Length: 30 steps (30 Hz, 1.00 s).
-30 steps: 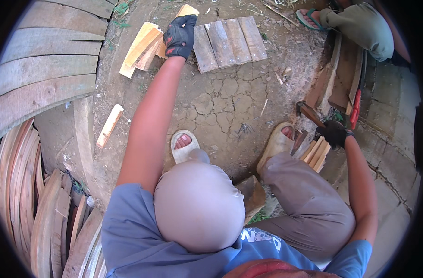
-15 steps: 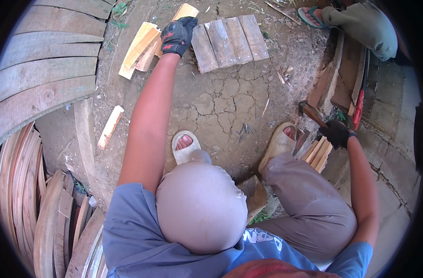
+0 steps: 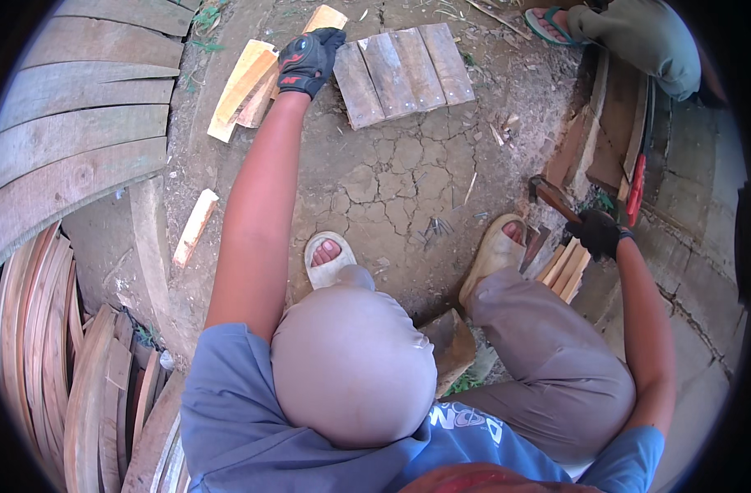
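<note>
My left hand (image 3: 306, 62), in a black glove with red marks, reaches to the far side with its fingers curled together. It lies over pale wood strips (image 3: 242, 89) and beside the left edge of a panel of weathered boards (image 3: 404, 72). What its fingers hold, if anything, is hidden. At the right, my gloved right hand (image 3: 597, 233) is closed round the wooden handle of a hammer (image 3: 554, 199). The hammer's dark head points to the left, above the ground by my right foot. Below that hand lies a bundle of pale wood strips (image 3: 566, 269).
Loose nails (image 3: 435, 230) lie on the cracked earth before my feet. A single wood strip (image 3: 196, 228) rests at the left. Curved planks (image 3: 42, 329) are stacked lower left. A red-handled tool (image 3: 636, 191) stands right. Another person's leg (image 3: 651, 45) is at the upper right.
My left hand has shifted slightly left along the panel's edge. The view has moved a little too. My right hand still holds the hammer in nearly the same place.
</note>
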Motion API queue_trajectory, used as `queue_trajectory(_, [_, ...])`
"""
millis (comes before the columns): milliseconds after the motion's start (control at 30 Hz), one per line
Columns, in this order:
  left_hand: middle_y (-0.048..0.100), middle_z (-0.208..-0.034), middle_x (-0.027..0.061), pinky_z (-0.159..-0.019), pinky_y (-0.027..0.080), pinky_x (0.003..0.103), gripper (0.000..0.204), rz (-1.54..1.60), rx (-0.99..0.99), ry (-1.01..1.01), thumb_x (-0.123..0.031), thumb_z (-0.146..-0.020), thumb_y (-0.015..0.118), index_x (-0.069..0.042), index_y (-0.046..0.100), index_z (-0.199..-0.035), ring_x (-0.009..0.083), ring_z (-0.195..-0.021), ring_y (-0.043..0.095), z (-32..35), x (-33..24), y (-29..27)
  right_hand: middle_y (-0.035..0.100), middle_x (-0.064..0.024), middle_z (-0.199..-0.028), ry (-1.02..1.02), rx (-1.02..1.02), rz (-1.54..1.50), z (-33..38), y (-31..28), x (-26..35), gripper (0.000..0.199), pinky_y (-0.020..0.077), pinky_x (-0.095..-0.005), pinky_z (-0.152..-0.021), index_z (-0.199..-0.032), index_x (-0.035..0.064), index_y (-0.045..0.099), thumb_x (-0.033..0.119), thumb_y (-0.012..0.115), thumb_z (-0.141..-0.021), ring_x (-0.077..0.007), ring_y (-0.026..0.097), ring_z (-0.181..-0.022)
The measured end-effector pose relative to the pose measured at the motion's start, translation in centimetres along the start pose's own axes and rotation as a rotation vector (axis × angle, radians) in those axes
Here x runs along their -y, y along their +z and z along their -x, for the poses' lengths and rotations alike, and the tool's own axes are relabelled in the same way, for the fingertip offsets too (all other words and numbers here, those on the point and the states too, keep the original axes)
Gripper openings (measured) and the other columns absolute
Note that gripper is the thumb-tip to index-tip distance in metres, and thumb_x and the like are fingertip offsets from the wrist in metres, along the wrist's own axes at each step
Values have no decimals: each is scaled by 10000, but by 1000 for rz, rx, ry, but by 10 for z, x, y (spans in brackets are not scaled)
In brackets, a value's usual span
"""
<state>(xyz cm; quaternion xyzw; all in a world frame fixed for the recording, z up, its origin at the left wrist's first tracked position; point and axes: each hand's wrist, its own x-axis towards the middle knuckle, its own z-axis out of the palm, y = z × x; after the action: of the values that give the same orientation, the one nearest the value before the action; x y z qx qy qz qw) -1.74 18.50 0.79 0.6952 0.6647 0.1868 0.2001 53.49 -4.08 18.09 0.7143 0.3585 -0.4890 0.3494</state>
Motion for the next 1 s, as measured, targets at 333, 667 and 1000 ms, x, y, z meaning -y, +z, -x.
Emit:
queue_trajectory(333, [781, -1164, 125, -970, 550, 444, 438, 34, 7, 15, -505, -1001, 610, -152, 809, -1165, 347, -1110, 726, -1, -5, -2, 573, -37, -672, -36, -24, 34, 8, -5, 12, 359, 515, -376, -455, -999, 22, 660, 381, 658, -1018, -159, 580, -502])
queue_trajectory(667, [778, -1128, 98, -948, 548, 472, 313, 277, -78, 59, -399, -1019, 589, -179, 793, -1107, 345, -1093, 713, 12, -20, 22, 632, -110, -713, -288, -330, 115, 99, -36, 92, 399, 498, -388, -554, -1016, -19, 677, 381, 665, -1014, -188, 637, -563])
queue_trajectory(1000, [777, -1140, 142, -968, 550, 455, 329, 366, -137, -107, -374, -1025, 611, -118, 783, -1140, 363, -1084, 722, 19, -22, 23, 690, -188, -773, -734, -728, 2, 120, -30, 278, 478, 509, -464, -669, -1130, -10, 668, 458, 622, -1045, -324, 704, -713])
